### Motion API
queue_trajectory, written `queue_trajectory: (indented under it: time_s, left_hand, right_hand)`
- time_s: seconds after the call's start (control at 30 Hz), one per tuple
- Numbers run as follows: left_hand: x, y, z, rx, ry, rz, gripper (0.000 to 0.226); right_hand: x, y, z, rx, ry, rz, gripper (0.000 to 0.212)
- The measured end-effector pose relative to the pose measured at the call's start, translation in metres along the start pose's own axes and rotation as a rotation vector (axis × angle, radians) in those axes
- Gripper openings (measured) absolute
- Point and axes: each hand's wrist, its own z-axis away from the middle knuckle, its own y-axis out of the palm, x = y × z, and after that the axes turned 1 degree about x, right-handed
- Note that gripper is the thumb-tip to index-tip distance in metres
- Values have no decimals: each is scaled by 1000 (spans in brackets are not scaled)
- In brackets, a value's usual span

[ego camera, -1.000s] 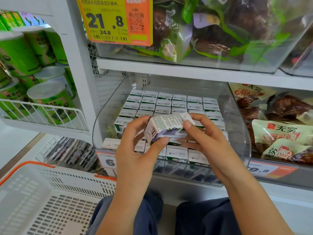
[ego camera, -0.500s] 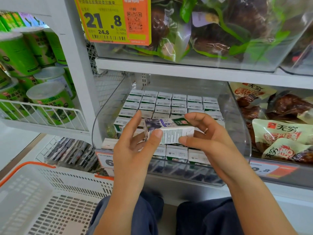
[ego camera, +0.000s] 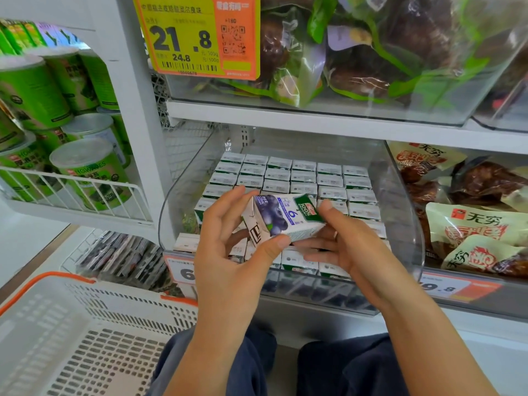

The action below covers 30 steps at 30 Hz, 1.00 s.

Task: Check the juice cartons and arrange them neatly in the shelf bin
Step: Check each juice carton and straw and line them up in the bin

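Two hands hold a single blueberry juice carton [ego camera: 281, 217] at the centre of the frame, just above the front rows of the clear shelf bin [ego camera: 405, 224]. The carton lies on its side, tilted, with the blueberry picture and a blue "6" facing up and its folded end turned toward the left of the frame.

To do the check well, I would turn the carton slowly enough to read each face, look over the folded corners and seams for dents or leaks, and find the date print, which is too small to make out here. After that it should go down upright into the gap at the front of the bin, top face level with the other cartons [ego camera: 303, 178] packed in neat rows behind, and square against its neighbours.

The left hand [ego camera: 228, 244] comes up from the lower centre, thumb pressed on the carton's near lower edge and fingers spread round its far left end, so the fingers are clamped on the carton. The right hand [ego camera: 343, 247] reaches in from the lower right, index finger laid over the green top-right corner, the other fingers seemingly cupped beneath it, though the carton hides their tips.

A white basket [ego camera: 85, 332] with an orange rim sits at lower left.
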Motion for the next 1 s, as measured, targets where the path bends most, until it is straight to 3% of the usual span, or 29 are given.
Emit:
queue_trajectory:
  time_s: [0.17, 0.37, 0.53, 0.8, 1.0]
  left_hand:
    - [5, 1, -1, 44, -20, -66, 58]
    - [10, 3, -3, 153, -164, -56, 66]
    - [12, 2, -5, 125, -237, -11, 49]
    - [13, 0, -6, 95, -132, 10, 37]
    - [19, -3, -7, 107, -157, -126, 40]
  right_hand:
    - [-1, -3, 3, 15, -102, -45, 37]
    - [-2, -6, 1, -44, -251, -81, 49]
    - [-4, -7, 1, -30, -347, -38, 43]
    - [-3, -3, 5, 12, -441, 18, 40]
    - [-1, 2, 11, -9, -564, 111, 44]
